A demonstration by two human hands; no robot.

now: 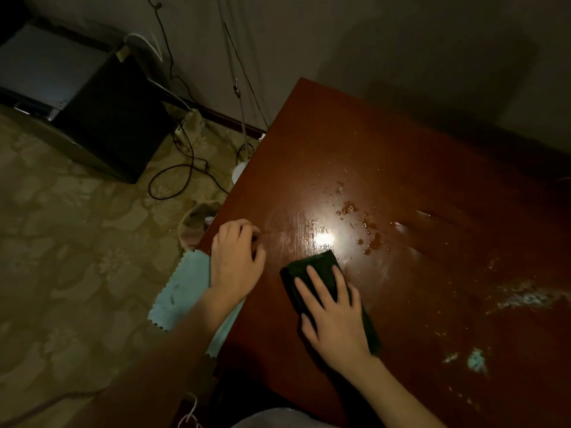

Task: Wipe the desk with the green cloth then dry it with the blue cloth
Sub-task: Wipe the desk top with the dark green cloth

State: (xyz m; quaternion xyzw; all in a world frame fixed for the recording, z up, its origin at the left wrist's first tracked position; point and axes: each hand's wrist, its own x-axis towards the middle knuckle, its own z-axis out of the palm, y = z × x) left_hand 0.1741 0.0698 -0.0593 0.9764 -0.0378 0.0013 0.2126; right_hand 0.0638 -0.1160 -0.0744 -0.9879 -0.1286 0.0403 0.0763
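R hand presses flat, fingers spread straight, on 1 green cloth, folded, long axis running from near edge up-left toward glare, mid desk. L hand, fingers curled, rests on 1 blue cloth hanging off desk's left edge.

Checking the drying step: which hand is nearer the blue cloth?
Left. The left hand rests beside the blue cloth at the desk edge; the right hand presses the green cloth, farther right.
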